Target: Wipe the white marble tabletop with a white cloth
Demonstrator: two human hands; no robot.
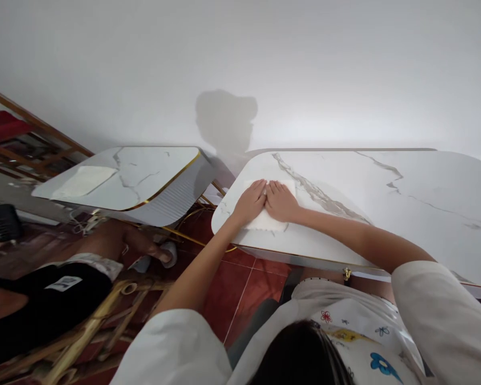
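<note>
A square white sheet, a paper napkin or thin cloth, lies on the white marble-patterned table near its left end. My left hand rests palm down on the sheet's left part, fingers stretched out and pointing away from me. Close beside it, my right hand lies flat on the same sheet, its fingertips meeting those of the left. Both hands cover the middle of the sheet, so that part is hidden. Neither one grips anything.
To the left stands a second marble-patterned table with another white sheet on it. A person in black sits there on a bamboo seat. A white wall rises behind both tables; the floor is red tile.
</note>
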